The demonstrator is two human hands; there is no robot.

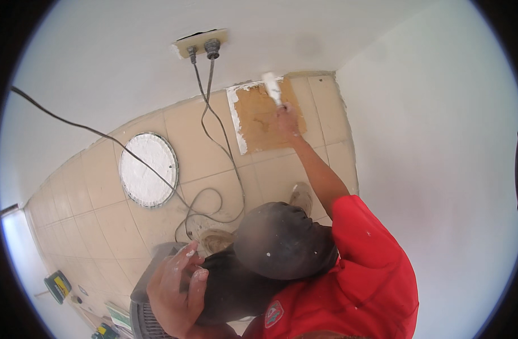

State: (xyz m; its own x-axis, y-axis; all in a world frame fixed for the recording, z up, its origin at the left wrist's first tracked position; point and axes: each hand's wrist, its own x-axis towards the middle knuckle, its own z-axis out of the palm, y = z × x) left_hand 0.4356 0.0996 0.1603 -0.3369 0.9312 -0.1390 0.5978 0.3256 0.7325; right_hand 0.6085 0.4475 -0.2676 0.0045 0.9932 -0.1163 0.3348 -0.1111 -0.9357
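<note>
My right hand (288, 120) reaches out to the foot of the white wall, closed around the handle of a white-coated flat tool (272, 87). The tool is blurred, and I cannot tell whether it is a brush or a scraper. Under the hand, a brown sheet (259, 127) with a white-smeared left edge lies on the floor tiles against the wall. My left hand (177, 288) hovers near my leg, fingers loosely bent and apart, with white specks on the fingertips. Nothing shows in it.
A round tub or lid (149, 169) filled with white stands on the tiles. A dark cable (95, 130) crosses above it. Two plugs hang from a wall socket (201, 44), their cords looping to my feet. Slotted dark plastic (149, 319) and a green-yellow box (58, 287) are lower left.
</note>
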